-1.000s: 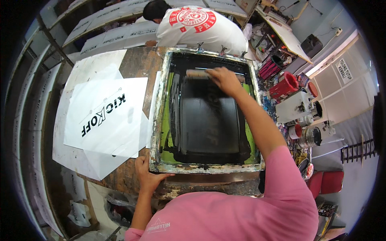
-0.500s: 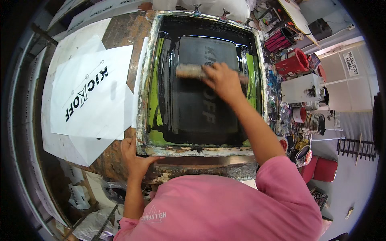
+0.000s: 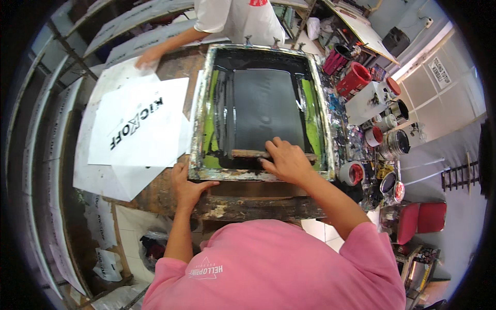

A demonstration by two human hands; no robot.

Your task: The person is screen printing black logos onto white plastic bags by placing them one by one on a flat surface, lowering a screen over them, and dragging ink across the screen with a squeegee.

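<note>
A wooden-framed printing screen lies on the bench before me, with black ink spread over its green-edged mesh. Dark lettering shows faintly through the inked middle. My right hand is closed on the handle of a squeegee, which lies crosswise near the screen's near end. At the frame's near left corner, my left hand grips the wood, fingers on the left side and thumb along the near edge. To the left, white printed sheets with black lettering are stacked askew.
Across the bench, another person's hand reaches over the far sheets, slightly blurred. Ink tubs, including a red bucket and an open pot, crowd the right side. A rack holding printed sheets stands at left.
My right hand has pulled the squeegee from the upper middle of the screen to its near end. My left hand stays at the corner. The other person's arm has come into view.
</note>
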